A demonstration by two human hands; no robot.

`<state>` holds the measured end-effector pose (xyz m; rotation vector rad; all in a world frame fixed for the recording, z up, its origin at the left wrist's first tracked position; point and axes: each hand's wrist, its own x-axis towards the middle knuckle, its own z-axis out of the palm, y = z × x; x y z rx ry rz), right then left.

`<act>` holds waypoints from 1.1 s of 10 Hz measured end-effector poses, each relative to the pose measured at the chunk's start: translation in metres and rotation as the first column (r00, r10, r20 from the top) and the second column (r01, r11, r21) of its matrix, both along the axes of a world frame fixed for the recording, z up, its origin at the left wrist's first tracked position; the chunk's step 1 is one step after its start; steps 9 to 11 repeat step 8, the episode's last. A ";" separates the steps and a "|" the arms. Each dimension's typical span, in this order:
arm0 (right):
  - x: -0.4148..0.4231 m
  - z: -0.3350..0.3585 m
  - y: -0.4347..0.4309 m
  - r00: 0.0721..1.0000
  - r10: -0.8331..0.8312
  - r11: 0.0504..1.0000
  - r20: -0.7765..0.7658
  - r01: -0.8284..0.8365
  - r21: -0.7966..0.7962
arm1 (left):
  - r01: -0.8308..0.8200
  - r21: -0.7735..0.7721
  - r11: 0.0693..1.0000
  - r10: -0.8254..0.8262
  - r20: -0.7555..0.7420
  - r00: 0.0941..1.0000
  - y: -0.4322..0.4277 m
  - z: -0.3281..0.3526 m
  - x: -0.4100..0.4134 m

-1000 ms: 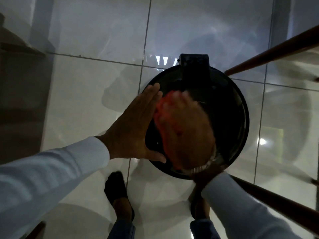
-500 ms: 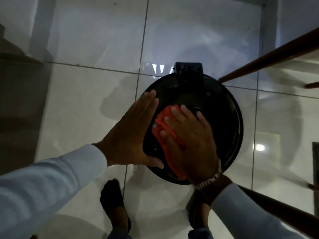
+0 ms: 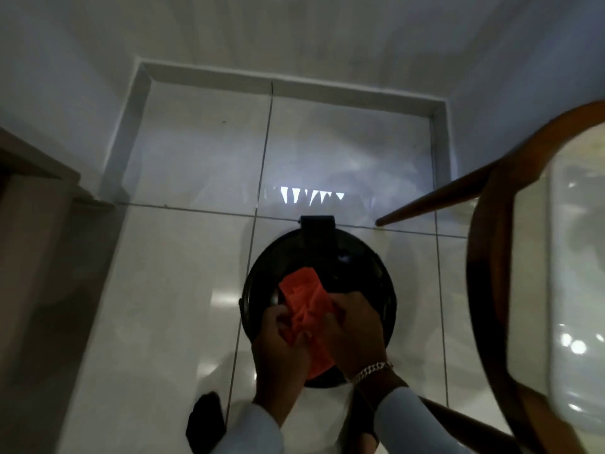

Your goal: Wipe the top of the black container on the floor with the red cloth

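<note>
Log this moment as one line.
both hands gripping red cloth | above black container top | not wiping

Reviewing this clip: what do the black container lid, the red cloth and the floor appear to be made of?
Black container: its lid is probably moulded plastic, smooth and semi-glossy, with faint highlights and a raised hinge block.
Red cloth: soft woven fabric, matte; it creases and bunches between both hands.
Floor: glazed ceramic or porcelain tile, highly glossy; mirror-like reflections and grout lines.

Hands cover the black container's (image 3: 353, 273) near rim.
</note>
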<state>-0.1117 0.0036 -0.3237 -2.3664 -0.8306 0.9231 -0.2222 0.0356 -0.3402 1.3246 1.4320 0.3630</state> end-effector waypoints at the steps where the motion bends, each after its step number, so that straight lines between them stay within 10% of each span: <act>1: 0.016 0.061 -0.012 0.981 -0.190 0.962 -0.050 0.196 0.191 | 0.049 0.026 0.998 -0.052 0.127 0.991 0.016 0.055 0.010; 3: 0.067 0.192 -0.071 0.887 -0.369 0.812 -0.279 0.454 0.366 | 0.217 0.044 0.975 -0.220 0.305 0.927 0.003 0.183 0.063; 4: 0.116 0.217 -0.106 0.849 -0.509 0.760 -0.141 0.520 0.390 | 0.221 0.149 0.964 -0.255 0.276 0.927 -0.026 0.218 0.124; 11: 0.174 0.191 -0.121 0.910 -0.367 0.924 0.190 0.334 0.187 | 0.197 0.383 0.903 -0.272 0.153 0.950 -0.051 0.244 0.183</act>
